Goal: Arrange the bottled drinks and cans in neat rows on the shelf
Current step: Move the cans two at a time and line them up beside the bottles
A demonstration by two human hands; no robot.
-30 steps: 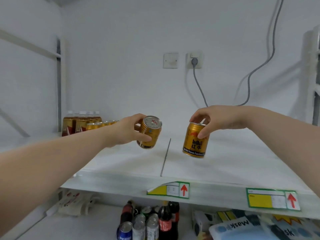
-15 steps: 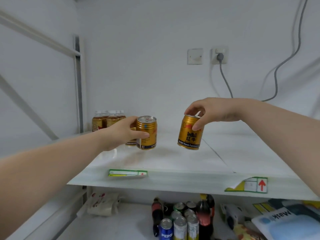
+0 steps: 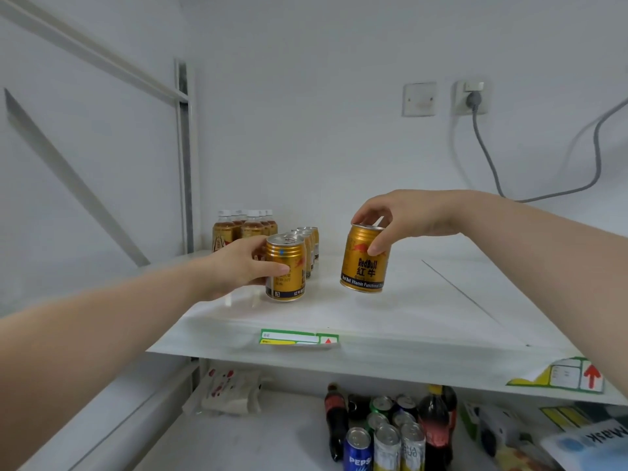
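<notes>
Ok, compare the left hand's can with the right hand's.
The left can stands upright, seemingly on the shelf, in line with the can row; the right can hangs tilted, off the shelf. The left hand wraps the left can's side; the right hand pinches the right can's top. Both are gold Red Bull cans.

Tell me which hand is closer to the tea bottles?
Left. The left hand sits just in front of the tea bottles; the right hand holds a can well to their right.
</notes>
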